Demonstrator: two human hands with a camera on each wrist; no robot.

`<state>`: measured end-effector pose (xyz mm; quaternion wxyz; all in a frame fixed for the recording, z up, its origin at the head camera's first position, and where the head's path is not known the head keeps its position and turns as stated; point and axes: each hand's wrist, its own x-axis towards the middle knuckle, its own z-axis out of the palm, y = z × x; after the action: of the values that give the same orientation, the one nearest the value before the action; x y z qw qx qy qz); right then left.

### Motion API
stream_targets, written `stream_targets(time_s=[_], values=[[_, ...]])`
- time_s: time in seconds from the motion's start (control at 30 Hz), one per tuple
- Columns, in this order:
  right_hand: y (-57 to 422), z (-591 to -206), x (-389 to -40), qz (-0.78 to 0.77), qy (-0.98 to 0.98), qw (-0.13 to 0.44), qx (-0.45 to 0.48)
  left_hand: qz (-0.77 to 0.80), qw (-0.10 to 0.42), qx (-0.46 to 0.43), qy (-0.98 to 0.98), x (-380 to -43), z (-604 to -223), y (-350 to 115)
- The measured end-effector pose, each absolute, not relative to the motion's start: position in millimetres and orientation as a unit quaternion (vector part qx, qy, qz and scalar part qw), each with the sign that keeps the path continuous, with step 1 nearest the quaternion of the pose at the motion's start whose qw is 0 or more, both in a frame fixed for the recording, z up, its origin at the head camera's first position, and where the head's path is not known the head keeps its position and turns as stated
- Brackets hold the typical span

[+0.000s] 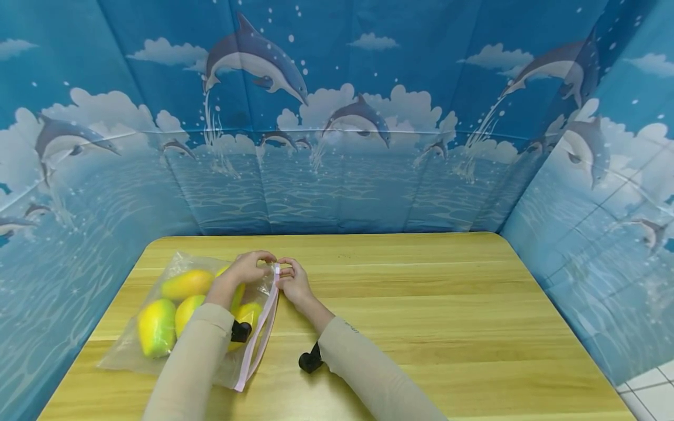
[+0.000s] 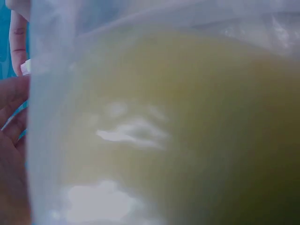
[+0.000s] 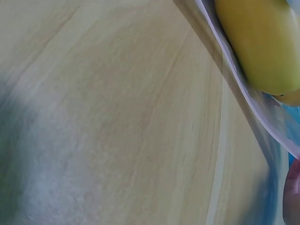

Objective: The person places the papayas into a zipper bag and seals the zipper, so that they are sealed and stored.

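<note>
A clear zip bag (image 1: 126, 351) with a pink zip strip (image 1: 268, 307) lies on the left of the table, several yellow-green mangoes (image 1: 157, 327) inside. At the strip's far end sits a small white slider (image 1: 277, 269). My left hand (image 1: 247, 269) reaches over the bag and pinches its edge beside the slider. From the other side, my right hand (image 1: 295, 285) grips the strip's end with curled fingers. The strip bows apart toward its near end. In the left wrist view a mango (image 2: 178, 117) behind plastic fills most of the picture. A mango (image 3: 262, 42) shows beyond the strip in the right wrist view.
The wooden table (image 1: 447, 316) extends to the right of the hands. Behind and beside it hangs a blue dolphin-print curtain (image 1: 342, 187). Black wrist cameras (image 1: 310, 359) jut from both sleeves, the left one above the bag. White floor tiles (image 1: 650, 389) show at lower right.
</note>
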<state>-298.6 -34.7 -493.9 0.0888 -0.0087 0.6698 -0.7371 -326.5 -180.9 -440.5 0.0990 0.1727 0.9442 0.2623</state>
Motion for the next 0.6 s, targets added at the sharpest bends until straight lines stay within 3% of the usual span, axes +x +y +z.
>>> stream_targets(time_s=[0.6], values=[[-32.5, -504.0, -300.5, -0.73, 0.681, 0.061, -0.01, 0.324, 0.033, 0.167, 0.93, -322.6, -451.1, -178.8]])
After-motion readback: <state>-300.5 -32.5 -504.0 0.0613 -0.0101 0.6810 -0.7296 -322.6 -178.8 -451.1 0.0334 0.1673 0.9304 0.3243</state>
